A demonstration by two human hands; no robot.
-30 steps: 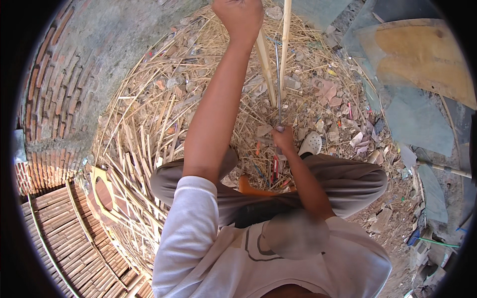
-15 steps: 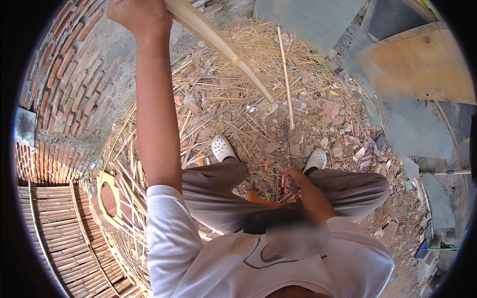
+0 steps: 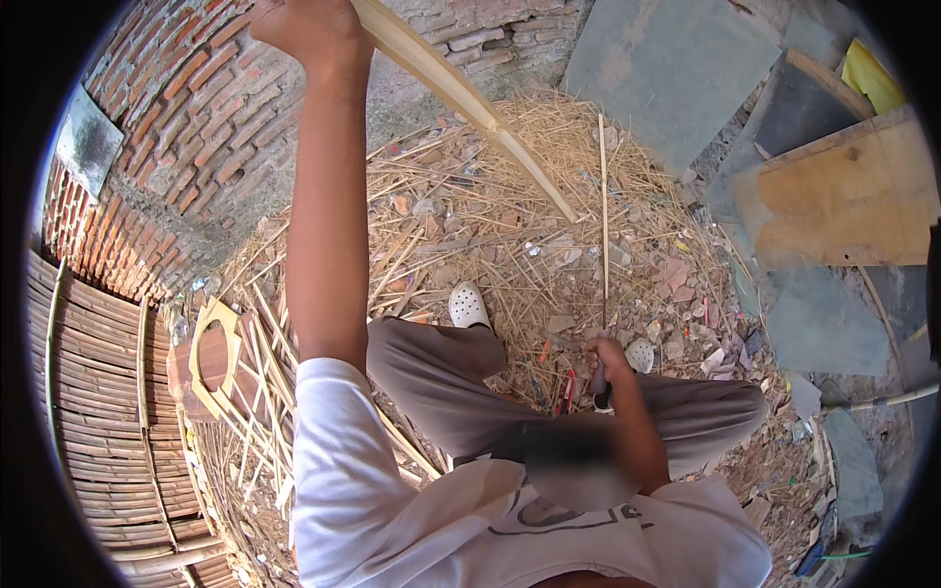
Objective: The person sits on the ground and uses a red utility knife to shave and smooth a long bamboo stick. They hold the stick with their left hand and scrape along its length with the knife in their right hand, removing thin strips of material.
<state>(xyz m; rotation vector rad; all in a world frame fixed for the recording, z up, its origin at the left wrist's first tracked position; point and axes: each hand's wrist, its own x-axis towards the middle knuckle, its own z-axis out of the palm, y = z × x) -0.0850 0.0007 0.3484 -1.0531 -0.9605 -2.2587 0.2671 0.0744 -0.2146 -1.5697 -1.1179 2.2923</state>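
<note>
My left hand (image 3: pixel 316 31) is raised at the far left and closed on a long split bamboo strip (image 3: pixel 446 83). The strip slants down to the right, its far end reaching the straw-littered ground. In front of my right knee, my right hand (image 3: pixel 610 360) grips a dark-handled tool (image 3: pixel 599 380); its working end is too small to make out. Just beyond that hand, a thin pale stick (image 3: pixel 605 196) with a dark lower end points away from me. A small red object (image 3: pixel 568 392) lies between my legs.
Straw and rubble (image 3: pixel 470 225) cover the ground around my white clogs (image 3: pixel 469 304). A brick wall (image 3: pixel 211 118) rises at the left, above a bamboo slat panel (image 3: pixel 93 392). Bamboo strips (image 3: pixel 265 363) lie beside a yellow frame (image 3: pixel 211 358). Grey sheets (image 3: pixel 667 73) and a tan board (image 3: pixel 843 196) lean at the right.
My view has tilted, so the scene sits lower and farther right. My right hand has moved away from my body with the tool. The left hand still holds the bamboo strip up.
</note>
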